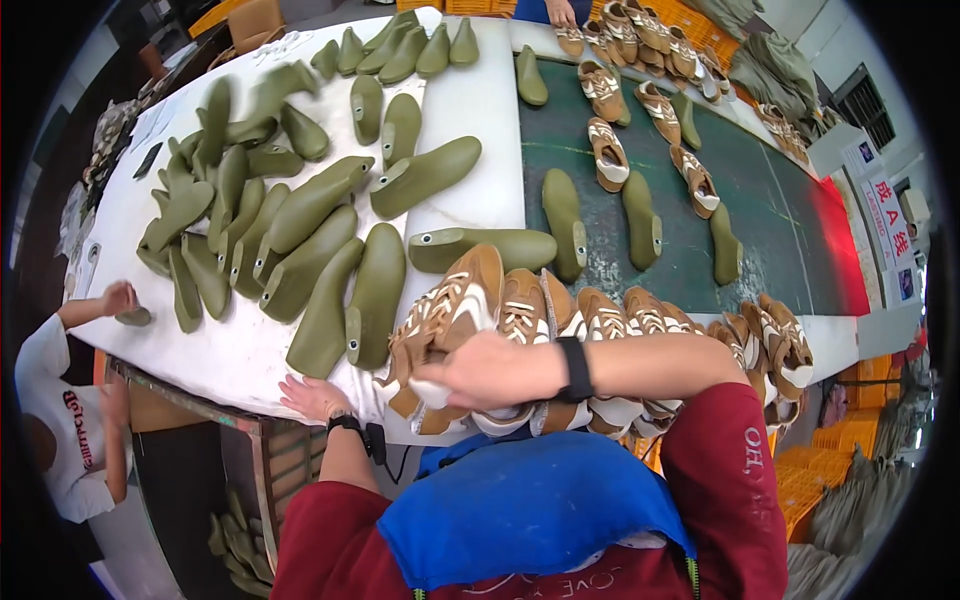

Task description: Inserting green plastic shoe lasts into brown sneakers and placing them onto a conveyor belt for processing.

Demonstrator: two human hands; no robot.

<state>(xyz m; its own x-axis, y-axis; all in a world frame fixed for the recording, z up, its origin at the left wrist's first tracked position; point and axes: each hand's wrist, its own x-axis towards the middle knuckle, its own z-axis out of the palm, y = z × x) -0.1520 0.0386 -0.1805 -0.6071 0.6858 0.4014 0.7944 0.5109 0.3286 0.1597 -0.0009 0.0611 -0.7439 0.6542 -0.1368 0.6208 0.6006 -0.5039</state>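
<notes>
My right hand (465,372), with a black band at its wrist, is closed on the heel end of a brown sneaker (452,305) with white laces and stripes. That sneaker leans toe-up at the left end of a row of similar sneakers (606,318) along the table's near edge. My left hand (316,398) rests on the white cloth at the near edge, fingers spread, holding nothing. Just beyond it stand green shoe lasts, one upright last (376,300) being nearest the held sneaker. Another last (482,250) lies crosswise behind the row.
Many green lasts (250,215) are heaped on the white table (465,205). To the right, a green conveyor belt (670,270) carries lasts and sneakers. Co-workers' hands show at the far left (120,298) and far edge (562,12). Orange crates (820,470) stand at lower right.
</notes>
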